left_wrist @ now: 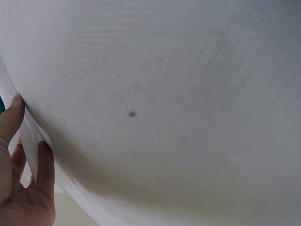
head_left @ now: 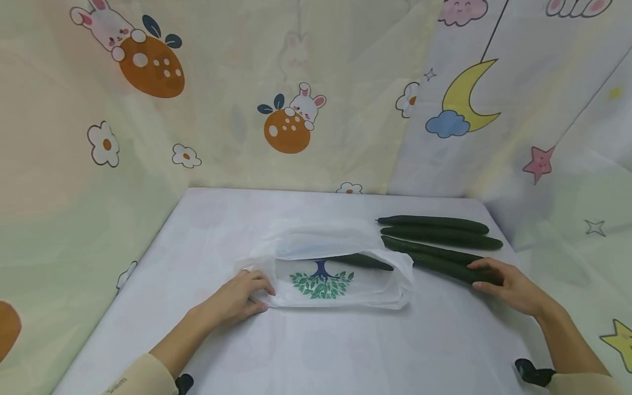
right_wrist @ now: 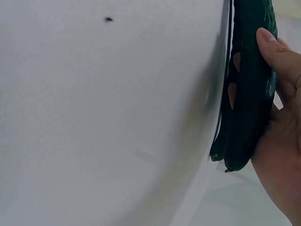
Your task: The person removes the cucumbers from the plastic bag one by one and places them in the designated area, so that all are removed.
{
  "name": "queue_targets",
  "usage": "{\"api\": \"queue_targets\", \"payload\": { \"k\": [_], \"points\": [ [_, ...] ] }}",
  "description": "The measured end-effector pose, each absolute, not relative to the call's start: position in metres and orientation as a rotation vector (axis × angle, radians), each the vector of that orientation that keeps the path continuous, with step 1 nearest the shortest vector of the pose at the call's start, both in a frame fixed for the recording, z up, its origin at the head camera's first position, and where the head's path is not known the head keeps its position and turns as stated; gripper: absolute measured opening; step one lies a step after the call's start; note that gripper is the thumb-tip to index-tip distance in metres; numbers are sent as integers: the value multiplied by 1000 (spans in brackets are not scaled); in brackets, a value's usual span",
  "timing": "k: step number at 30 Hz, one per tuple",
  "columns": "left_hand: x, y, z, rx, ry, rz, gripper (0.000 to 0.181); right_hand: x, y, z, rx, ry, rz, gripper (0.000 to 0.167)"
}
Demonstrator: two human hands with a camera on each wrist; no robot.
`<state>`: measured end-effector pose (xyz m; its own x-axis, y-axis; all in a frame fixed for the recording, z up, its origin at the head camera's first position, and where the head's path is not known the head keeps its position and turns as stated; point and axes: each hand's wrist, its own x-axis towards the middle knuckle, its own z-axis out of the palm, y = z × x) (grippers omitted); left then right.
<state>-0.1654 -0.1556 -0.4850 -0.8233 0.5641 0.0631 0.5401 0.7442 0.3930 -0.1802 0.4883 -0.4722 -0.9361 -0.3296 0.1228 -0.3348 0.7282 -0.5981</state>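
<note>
A white plastic bag (head_left: 377,296) with a green tree print lies flat in the middle of the table, its mouth gaping to the right. One dark green cucumber (head_left: 362,261) shows inside it. At the bag's left end, my left hand (head_left: 236,296) pinches the plastic (left_wrist: 31,146) between thumb and fingers. My right hand (head_left: 518,289) grips the right end of the nearest cucumber (head_left: 446,267), whose other end is at the bag's mouth. In the right wrist view, the thumb lies over this cucumber (right_wrist: 254,99) and fingertips show on its far side.
Several more cucumbers, including the farthest one (head_left: 434,222), lie side by side at the table's right. The white tabletop (head_left: 345,351) is bounded at the back and sides by printed cloth (head_left: 217,109). Black straps (head_left: 533,373) show at both sleeve ends.
</note>
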Motion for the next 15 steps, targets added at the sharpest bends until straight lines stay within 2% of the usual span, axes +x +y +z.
{"api": "queue_targets", "payload": {
  "k": [15],
  "points": [
    [-164, -154, -484, 861, 2870, 621, 24, -188, 489, -477, 547, -2928, 921, 37]
  ]
}}
